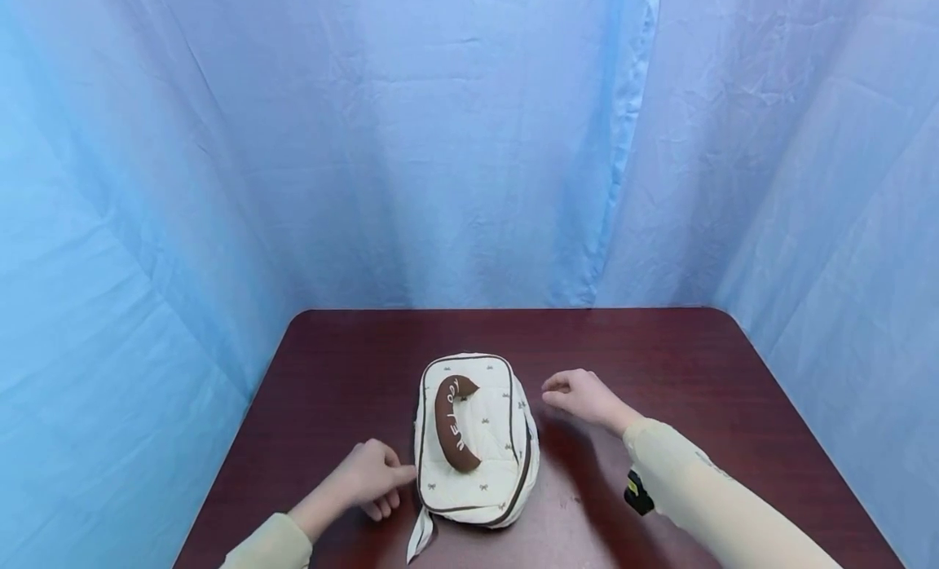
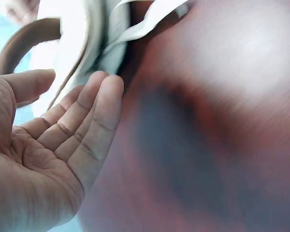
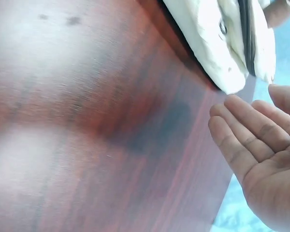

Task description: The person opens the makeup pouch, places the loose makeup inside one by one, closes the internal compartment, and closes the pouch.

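A cream zip bag (image 1: 484,422) with small bow prints and dark piping lies on the table. Its padded brown handle (image 1: 449,426) with white lettering arches over the top. My left hand (image 1: 370,475) is at the bag's near left side, fingertips right at its edge. In the left wrist view the fingers (image 2: 99,106) are relaxed and slightly bent, palm bare. Off the bag's right side, a small gap away, hovers my right hand (image 1: 583,396). Its loosely bent fingers (image 3: 251,125) hold nothing in the right wrist view.
The dark red-brown table (image 1: 352,349) has rounded far corners. Light blue curtains (image 1: 469,145) hang behind it and on both sides. A cream fabric strap (image 1: 420,536) trails from the bag's near left corner. A black device (image 1: 638,494) sits under my right wrist.
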Motion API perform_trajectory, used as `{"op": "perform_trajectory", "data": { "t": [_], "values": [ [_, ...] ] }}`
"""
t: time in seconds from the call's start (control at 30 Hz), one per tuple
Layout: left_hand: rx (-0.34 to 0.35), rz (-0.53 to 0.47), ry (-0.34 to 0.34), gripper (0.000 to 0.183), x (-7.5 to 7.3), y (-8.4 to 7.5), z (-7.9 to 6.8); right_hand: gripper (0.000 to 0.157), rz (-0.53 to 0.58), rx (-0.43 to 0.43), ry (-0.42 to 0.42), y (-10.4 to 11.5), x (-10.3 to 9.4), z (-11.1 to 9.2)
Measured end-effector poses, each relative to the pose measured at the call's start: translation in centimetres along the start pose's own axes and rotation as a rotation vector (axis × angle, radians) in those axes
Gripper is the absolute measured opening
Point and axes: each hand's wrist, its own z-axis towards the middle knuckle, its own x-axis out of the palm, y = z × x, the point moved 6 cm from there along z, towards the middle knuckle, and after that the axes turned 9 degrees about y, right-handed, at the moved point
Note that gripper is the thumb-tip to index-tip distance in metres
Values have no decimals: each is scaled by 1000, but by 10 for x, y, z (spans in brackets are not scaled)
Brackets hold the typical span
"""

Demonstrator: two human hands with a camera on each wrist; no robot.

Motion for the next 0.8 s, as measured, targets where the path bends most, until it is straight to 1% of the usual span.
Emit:
{"op": "perform_trajectory", "data": {
  "t": [0.1,0.17,0.27,0.4,0.5,0.6,0.7,0.8],
  "values": [
    [-27,-74,76,38,18,11,-2,41,1,14,8,0,-3,10],
    [-30,-132,119,42,28,16,-3,47,7,17,12,0,-2,16],
    [-30,-225,163,45,39,22,-3,54,27,-8,26,4,2,25],
    [-28,-366,208,38,50,26,0,60,76,-32,45,12,10,34],
    [-24,-449,231,29,55,26,3,62,148,-14,61,16,17,39],
    [-16,-478,239,24,57,25,5,60,228,20,62,16,25,43],
    [-13,-481,238,21,58,24,5,53,296,47,36,15,28,45],
    [-11,-482,231,17,59,23,6,49,316,54,-3,17,28,47]
  ]
}}
